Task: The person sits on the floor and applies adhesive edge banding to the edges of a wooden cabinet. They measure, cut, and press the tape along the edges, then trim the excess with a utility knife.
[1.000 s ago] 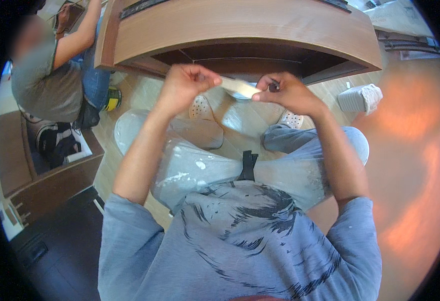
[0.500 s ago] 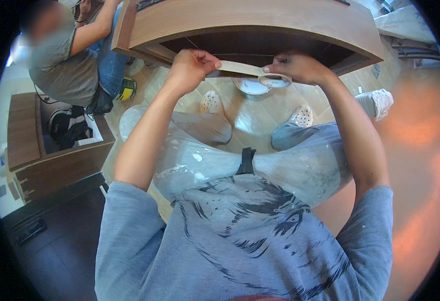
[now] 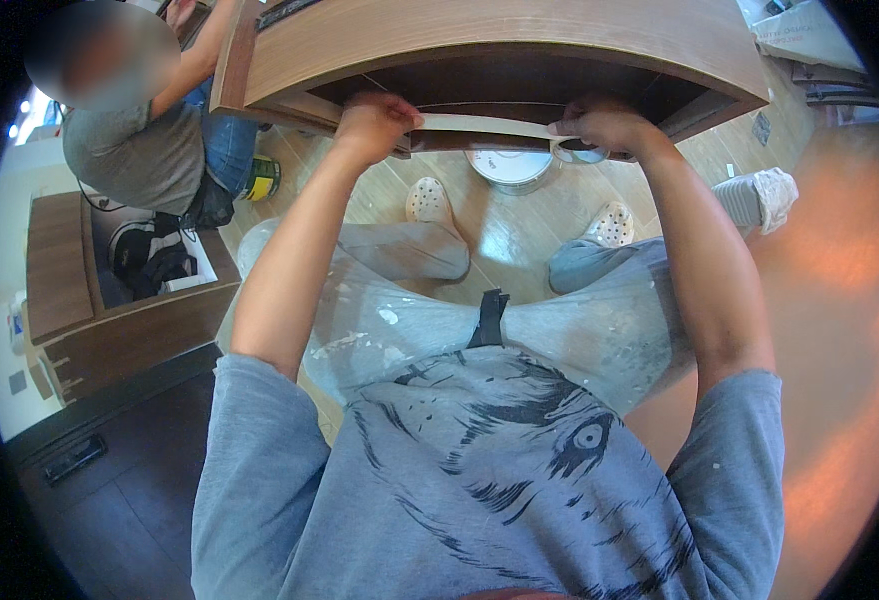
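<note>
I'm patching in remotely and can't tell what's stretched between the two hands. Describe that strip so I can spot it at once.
Find the wooden cabinet across the top of the view. Along its lower front edge, a pale strip of tape runs from the left hand to the right hand. It is thin, flat and cream, unlike the brown wood behind.

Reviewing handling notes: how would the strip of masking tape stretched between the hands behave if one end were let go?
The tape strip looks thin and light, so probably floppy, drooping from the left hand or right hand. Likely sticky, apt to cling to the wooden cabinet.
</note>
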Demonstrator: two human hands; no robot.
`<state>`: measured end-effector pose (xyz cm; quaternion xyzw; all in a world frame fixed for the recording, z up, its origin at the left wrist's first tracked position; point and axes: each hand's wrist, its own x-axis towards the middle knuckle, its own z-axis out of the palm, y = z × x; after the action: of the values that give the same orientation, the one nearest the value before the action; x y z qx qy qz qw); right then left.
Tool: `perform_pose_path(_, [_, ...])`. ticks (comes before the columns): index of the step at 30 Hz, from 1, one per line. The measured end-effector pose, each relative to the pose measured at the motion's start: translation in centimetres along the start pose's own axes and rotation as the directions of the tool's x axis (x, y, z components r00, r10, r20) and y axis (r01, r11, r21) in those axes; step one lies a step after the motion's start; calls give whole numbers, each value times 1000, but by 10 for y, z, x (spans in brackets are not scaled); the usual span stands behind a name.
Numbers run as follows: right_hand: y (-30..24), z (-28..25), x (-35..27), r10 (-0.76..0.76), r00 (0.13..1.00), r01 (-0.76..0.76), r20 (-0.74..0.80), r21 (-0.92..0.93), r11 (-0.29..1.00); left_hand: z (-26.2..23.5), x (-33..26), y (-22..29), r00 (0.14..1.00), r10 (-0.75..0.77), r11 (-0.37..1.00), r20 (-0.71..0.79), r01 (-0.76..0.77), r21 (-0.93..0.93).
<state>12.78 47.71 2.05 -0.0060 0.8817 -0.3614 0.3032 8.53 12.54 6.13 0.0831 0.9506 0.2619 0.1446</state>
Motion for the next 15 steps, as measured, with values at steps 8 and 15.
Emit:
perform_pose_path(8, [2, 15, 12, -177, 972, 146, -153, -197, 970, 30, 62, -25, 968, 109, 769, 224, -225, 599])
perform_pose_path(15, [-4, 24, 19, -152, 970, 70, -188, -383, 921, 57, 95, -32, 924, -97, 578, 369, -250, 777])
